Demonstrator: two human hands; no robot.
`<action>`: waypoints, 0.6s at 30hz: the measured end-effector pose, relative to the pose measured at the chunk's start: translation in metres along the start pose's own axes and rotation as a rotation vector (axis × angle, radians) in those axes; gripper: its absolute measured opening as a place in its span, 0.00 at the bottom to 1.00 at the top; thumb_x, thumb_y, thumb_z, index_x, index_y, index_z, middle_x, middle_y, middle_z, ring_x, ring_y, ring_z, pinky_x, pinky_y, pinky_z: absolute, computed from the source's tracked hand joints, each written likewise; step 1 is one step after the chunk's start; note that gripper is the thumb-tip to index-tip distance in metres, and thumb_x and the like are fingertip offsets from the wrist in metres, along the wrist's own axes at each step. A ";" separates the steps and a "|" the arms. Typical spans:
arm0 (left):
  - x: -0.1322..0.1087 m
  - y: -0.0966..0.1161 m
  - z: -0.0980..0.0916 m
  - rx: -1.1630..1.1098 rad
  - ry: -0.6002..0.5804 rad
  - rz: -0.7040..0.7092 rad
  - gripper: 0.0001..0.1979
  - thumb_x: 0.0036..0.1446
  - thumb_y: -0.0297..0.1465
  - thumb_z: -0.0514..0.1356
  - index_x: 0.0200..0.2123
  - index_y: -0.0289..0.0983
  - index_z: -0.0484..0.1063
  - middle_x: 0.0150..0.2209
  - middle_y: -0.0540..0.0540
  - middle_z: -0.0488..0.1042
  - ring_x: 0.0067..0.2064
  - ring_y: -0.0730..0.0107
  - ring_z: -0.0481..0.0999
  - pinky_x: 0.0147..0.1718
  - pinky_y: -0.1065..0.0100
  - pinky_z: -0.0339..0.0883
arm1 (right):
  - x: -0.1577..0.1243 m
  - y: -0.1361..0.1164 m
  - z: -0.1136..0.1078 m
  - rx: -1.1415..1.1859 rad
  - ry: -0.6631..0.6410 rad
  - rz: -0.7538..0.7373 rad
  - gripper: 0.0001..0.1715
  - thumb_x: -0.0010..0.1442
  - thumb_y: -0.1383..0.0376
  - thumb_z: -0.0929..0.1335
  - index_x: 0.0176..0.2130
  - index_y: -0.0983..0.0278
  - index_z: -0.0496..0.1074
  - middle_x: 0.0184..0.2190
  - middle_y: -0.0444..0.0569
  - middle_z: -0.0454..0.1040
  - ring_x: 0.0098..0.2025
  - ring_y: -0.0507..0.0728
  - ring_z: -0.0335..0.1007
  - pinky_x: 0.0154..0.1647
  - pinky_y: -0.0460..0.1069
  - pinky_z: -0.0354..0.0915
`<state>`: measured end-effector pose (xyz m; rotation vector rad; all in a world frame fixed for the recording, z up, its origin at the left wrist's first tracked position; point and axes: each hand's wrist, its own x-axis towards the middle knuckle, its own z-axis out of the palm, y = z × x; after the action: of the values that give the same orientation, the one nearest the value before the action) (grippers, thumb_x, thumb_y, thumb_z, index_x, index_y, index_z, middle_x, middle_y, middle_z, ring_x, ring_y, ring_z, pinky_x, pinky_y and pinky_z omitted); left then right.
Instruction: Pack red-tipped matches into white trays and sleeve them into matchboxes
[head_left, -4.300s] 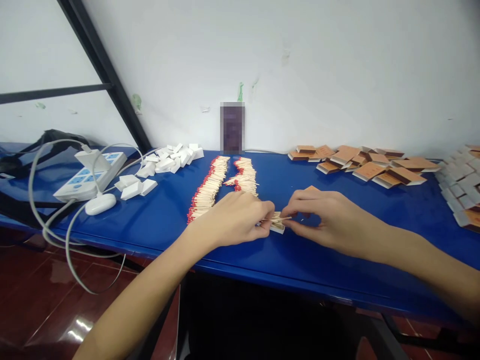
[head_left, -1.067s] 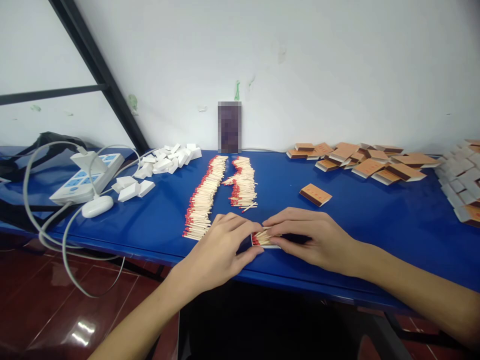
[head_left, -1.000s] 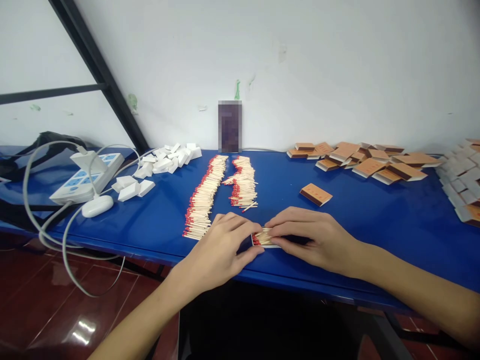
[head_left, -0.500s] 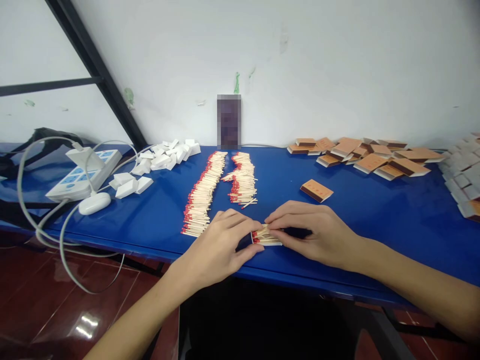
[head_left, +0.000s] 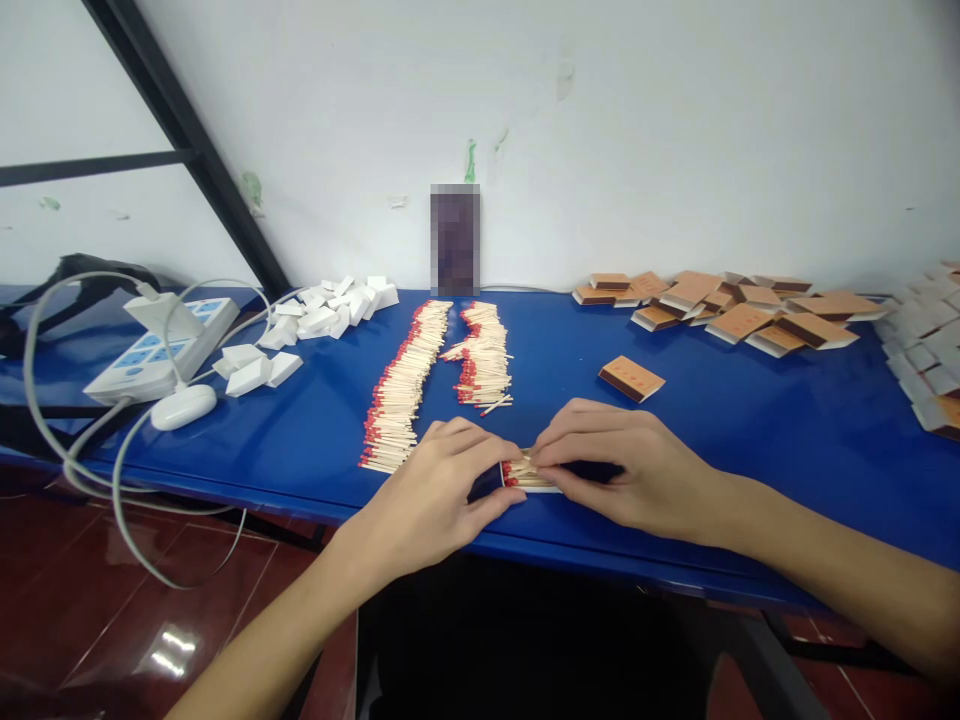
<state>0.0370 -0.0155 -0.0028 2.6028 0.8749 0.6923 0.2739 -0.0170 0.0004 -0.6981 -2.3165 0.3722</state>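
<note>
Near the table's front edge lies a small white matchbox tray (head_left: 541,490) filled with red-tipped matches (head_left: 517,472). My left hand (head_left: 450,485) grips the tray's left end between thumb and fingers. Over its right part, my right hand (head_left: 630,462) has thumb and fingertips pinched together on the matches; whether it holds one or only presses on them is hidden. Just beyond my hands, a long row of matches (head_left: 405,390) and a shorter, looser row of matches (head_left: 484,355) lie on the table. A brown matchbox sleeve (head_left: 631,379) sits beyond my right hand.
Brown matchbox sleeves (head_left: 739,322) are heaped at the back right, beside stacked boxes (head_left: 930,345) at the far right. White trays (head_left: 330,310) are piled at the back left. A power strip (head_left: 161,350) with cables lies left on the blue table (head_left: 300,440). A pixelated dark object (head_left: 455,240) leans on the wall.
My right hand's fingertips have shifted very slightly over the matches in the tray. The whole view has moved a little; my left hand keeps its hold on the tray.
</note>
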 end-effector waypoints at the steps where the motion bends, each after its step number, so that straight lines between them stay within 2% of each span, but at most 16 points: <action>1: 0.000 0.000 0.000 0.000 0.001 -0.003 0.10 0.64 0.34 0.63 0.47 0.39 0.71 0.45 0.48 0.78 0.47 0.64 0.74 0.49 0.61 0.64 | 0.000 0.000 0.000 0.013 -0.018 0.008 0.07 0.63 0.70 0.68 0.39 0.61 0.78 0.35 0.48 0.80 0.38 0.55 0.75 0.39 0.50 0.73; 7: 0.001 0.001 -0.001 0.024 -0.013 0.033 0.08 0.65 0.34 0.62 0.46 0.40 0.73 0.44 0.48 0.78 0.46 0.64 0.75 0.48 0.61 0.64 | 0.001 0.002 0.000 0.005 -0.024 0.045 0.06 0.63 0.68 0.69 0.39 0.60 0.78 0.35 0.48 0.80 0.38 0.55 0.75 0.38 0.49 0.73; 13: -0.001 0.000 0.000 0.032 -0.022 0.032 0.10 0.65 0.34 0.61 0.48 0.39 0.72 0.48 0.47 0.78 0.50 0.63 0.75 0.51 0.60 0.63 | -0.004 -0.001 -0.010 0.007 -0.001 0.104 0.09 0.65 0.65 0.68 0.42 0.59 0.79 0.42 0.49 0.81 0.41 0.55 0.78 0.42 0.49 0.74; 18: 0.000 0.001 -0.001 0.026 -0.028 0.032 0.11 0.65 0.33 0.61 0.51 0.41 0.71 0.48 0.48 0.78 0.50 0.63 0.75 0.51 0.60 0.63 | -0.004 0.001 -0.012 0.083 -0.081 0.135 0.10 0.64 0.66 0.68 0.45 0.60 0.78 0.42 0.48 0.80 0.42 0.54 0.78 0.43 0.48 0.74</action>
<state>0.0368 -0.0161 -0.0014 2.6489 0.8406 0.6551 0.2846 -0.0179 0.0068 -0.8143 -2.3206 0.5646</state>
